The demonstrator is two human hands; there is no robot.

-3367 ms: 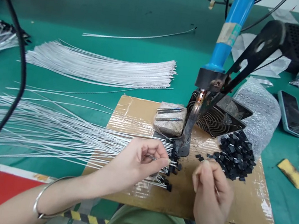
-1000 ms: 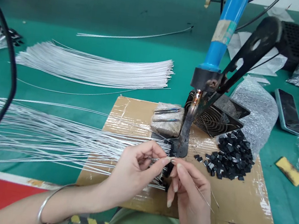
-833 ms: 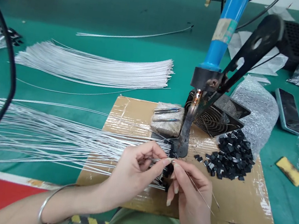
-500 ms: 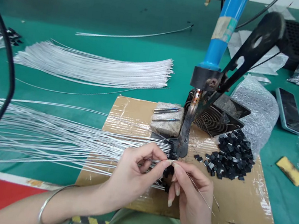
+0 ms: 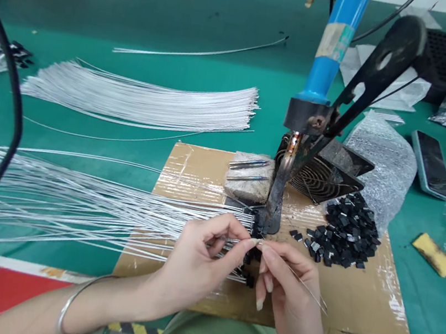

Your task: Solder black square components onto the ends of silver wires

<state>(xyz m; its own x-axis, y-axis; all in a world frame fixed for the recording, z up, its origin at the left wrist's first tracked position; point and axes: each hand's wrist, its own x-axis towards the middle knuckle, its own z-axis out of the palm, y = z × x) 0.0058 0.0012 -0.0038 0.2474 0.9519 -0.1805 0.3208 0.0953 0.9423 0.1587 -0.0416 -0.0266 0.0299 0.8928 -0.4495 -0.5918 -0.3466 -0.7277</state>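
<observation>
Fingertips [image 5: 248,244] of left hand [image 5: 201,258] and right hand [image 5: 293,292] nearly meet, angled inward, pinching thin wire [image 5: 307,289].

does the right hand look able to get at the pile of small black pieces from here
Probably yes: the right hand is near the pile of small black pieces, with only bare cardboard showing between. It seems busy pinching a fine strand, which might need letting go first.

Wire [image 5: 309,291] end between hands [image 5: 202,261] [image 5: 294,289] too small to tell; blue handle [image 5: 324,73] cut off above.
</observation>
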